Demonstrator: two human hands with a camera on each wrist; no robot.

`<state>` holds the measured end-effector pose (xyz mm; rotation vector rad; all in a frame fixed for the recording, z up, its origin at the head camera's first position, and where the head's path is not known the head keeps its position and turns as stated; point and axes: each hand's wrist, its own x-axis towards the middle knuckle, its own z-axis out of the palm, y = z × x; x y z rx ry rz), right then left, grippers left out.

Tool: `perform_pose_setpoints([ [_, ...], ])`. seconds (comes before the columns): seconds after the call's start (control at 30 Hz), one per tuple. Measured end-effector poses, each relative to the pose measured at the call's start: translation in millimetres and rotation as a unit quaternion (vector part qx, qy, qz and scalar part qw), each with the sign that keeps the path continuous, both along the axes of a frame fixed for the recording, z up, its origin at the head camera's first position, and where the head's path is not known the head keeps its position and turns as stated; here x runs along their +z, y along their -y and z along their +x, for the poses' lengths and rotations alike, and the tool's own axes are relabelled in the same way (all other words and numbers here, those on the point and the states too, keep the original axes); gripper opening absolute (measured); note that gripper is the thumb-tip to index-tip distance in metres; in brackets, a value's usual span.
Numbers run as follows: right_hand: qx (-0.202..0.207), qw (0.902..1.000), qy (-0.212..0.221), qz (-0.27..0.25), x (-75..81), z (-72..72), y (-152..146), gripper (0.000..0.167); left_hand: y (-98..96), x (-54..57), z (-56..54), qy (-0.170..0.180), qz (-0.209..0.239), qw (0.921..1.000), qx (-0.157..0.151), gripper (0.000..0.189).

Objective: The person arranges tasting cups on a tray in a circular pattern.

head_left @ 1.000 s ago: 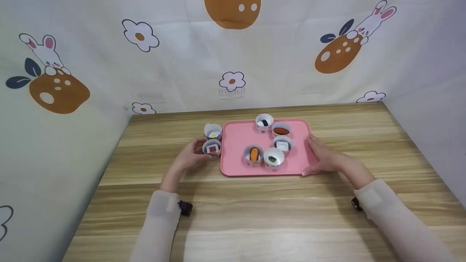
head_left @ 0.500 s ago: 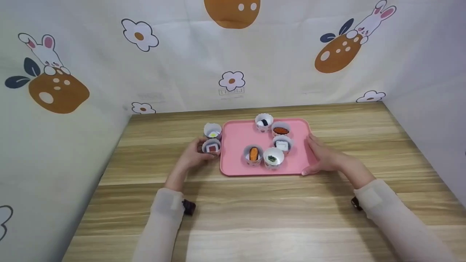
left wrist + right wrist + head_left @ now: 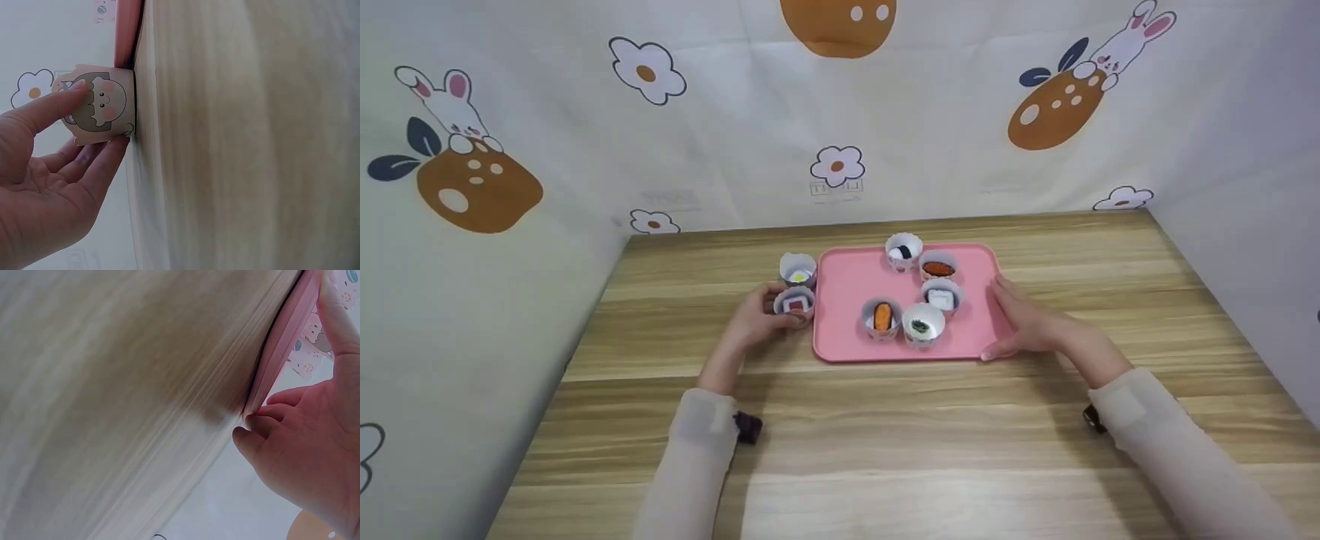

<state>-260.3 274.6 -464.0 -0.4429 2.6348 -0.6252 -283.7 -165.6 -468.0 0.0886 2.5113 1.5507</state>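
Note:
My left hand [image 3: 755, 316] grips a paper baking cup [image 3: 795, 303] holding a small white-and-red sushi piece, at the left edge of the pink tray [image 3: 844, 285]. In the left wrist view the cup [image 3: 107, 104] shows a cartoon face; my thumb lies on its side, fingers beneath, and its base is right at the tabletop. Just behind it stands another cup [image 3: 798, 270] with a yellow-and-white piece. My right hand [image 3: 1026, 319] holds the tray's right end, thumb at the near corner and fingers along the side; the tray's rim [image 3: 275, 354] shows between them.
Several sushi cups stand on the tray's middle and right, among them an orange-topped one [image 3: 882, 320], a green-topped one [image 3: 923, 325] and a black-banded one [image 3: 904, 252]. Wood-grain tabletop [image 3: 885, 442] surrounds the tray. A patterned cloth [image 3: 735, 150] rises behind.
My left hand has moved slightly right, its thumb closing in around the front of the cup. My right hand and the tray have stayed in place.

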Motion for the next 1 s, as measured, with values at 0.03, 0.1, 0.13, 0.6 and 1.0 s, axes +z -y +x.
perform_pose_setpoints([
  [0.03,0.000,1.0000,0.000,0.000,0.1,0.0,0,0.132,0.2,0.8,0.4,0.002,0.000,1.0000,0.001,0.063],
  [0.1,0.004,1.0000,-0.006,0.001,0.9,0.4,0,0.131,0.5,1.6,0.6,0.007,0.003,1.0000,0.001,0.064],
  [0.13,0.007,0.9999,-0.009,0.001,1.2,0.4,1,0.130,0.9,2.0,0.7,0.009,0.006,0.9999,0.001,0.064],
  [0.6,0.006,0.9999,-0.012,0.006,2.5,0.4,3,0.130,3.2,12.6,3.2,0.017,0.014,0.9997,0.008,0.069],
  [1.0,0.005,0.9999,-0.011,0.004,1.4,0.0,2,0.131,-0.9,18.8,2.0,0.001,-0.003,1.0000,0.003,0.069],
])
